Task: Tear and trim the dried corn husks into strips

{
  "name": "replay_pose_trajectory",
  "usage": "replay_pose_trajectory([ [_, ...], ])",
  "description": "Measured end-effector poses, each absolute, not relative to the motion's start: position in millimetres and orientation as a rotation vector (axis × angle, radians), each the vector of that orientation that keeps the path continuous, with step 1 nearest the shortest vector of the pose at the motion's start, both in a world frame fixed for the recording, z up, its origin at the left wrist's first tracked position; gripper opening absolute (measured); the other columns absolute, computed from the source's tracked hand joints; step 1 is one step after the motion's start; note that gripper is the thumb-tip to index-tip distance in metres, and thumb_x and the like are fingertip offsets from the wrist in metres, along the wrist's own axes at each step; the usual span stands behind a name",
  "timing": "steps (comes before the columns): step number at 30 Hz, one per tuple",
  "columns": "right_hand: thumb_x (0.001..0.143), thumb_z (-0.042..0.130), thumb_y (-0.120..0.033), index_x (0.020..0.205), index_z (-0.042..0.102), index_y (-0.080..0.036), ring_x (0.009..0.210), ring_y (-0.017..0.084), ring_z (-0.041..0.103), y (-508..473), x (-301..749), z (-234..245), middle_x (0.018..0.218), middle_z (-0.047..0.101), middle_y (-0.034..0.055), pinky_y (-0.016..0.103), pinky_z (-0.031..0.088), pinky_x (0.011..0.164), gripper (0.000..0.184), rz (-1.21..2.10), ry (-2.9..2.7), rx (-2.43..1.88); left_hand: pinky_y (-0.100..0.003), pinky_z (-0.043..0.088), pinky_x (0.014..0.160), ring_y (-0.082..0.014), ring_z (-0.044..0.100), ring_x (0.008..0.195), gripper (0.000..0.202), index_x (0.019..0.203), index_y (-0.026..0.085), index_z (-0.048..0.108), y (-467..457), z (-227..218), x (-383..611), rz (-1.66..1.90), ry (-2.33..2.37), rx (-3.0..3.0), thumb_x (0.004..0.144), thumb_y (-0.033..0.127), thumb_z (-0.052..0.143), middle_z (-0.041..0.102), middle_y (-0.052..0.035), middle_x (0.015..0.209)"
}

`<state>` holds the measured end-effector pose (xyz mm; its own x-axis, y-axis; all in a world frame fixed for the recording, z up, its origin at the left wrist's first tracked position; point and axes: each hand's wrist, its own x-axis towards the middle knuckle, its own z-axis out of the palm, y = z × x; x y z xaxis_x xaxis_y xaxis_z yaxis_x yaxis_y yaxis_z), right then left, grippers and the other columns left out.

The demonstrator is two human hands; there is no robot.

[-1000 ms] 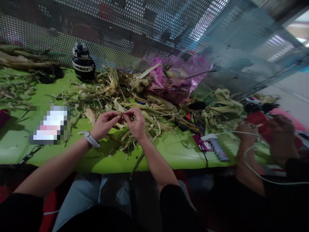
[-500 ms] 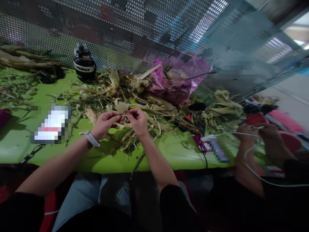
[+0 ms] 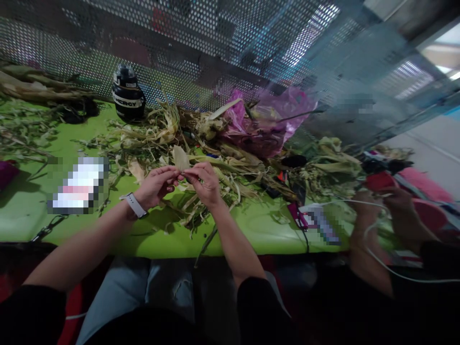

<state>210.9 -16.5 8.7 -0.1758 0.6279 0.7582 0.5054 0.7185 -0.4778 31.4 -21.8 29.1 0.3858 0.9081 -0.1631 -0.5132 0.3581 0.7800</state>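
Between the fingertips of both hands, a pale piece of corn husk (image 3: 180, 158) stands upright over the green table (image 3: 151, 247). My left hand (image 3: 156, 186), with a white-strapped watch on its wrist, pinches its lower end from the left. From the right, my right hand (image 3: 207, 183) pinches the same end with thumb and index finger close to the left fingertips. Dried husks and leaves (image 3: 143, 136) lie in a heap behind and beneath the hands. More loose shreds (image 3: 190, 218) are scattered just below them.
A black bottle (image 3: 128, 98) and a pink plastic bag (image 3: 266, 127) stand behind the heap, before a perforated metal panel (image 3: 201, 52). A blurred phone-like rectangle (image 3: 79, 187) lies left. At right are a second pixelated device (image 3: 325, 227), a white cable (image 3: 375, 258) and another person's hands (image 3: 370, 203).
The husk piece has turned more upright and shows taller above the fingers. My fingertips have come together at its lower end, and my left fingers have straightened a little.
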Motion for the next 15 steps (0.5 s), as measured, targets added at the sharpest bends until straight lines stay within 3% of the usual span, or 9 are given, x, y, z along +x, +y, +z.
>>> replay_pose_trajectory([
  [7,0.091,0.059,-0.040,0.084,0.063,-0.019,0.075,0.014,0.055,-23.6,200.2,11.0,0.086,0.059,0.0043,0.028,0.049,0.065,0.022,0.242,-1.719,-1.023,-0.015,0.044,0.046,-0.0091,0.065,0.060,0.017,0.082,0.013,0.066,-22.6,24.6,36.5,1.037,0.723,0.686,0.071,0.020,0.078,0.071,-0.0036,0.073],
  [15,0.083,0.066,-0.043,0.104,0.051,-0.021,0.067,0.010,0.056,-18.2,200.7,0.8,0.083,0.059,-0.0008,0.024,0.048,0.062,0.034,0.590,-1.537,-1.025,-0.018,0.046,0.052,-0.0110,0.064,0.064,0.025,0.080,0.016,0.072,-27.2,21.8,37.6,1.070,0.761,0.943,0.070,0.036,0.082,0.070,-0.0030,0.071],
])
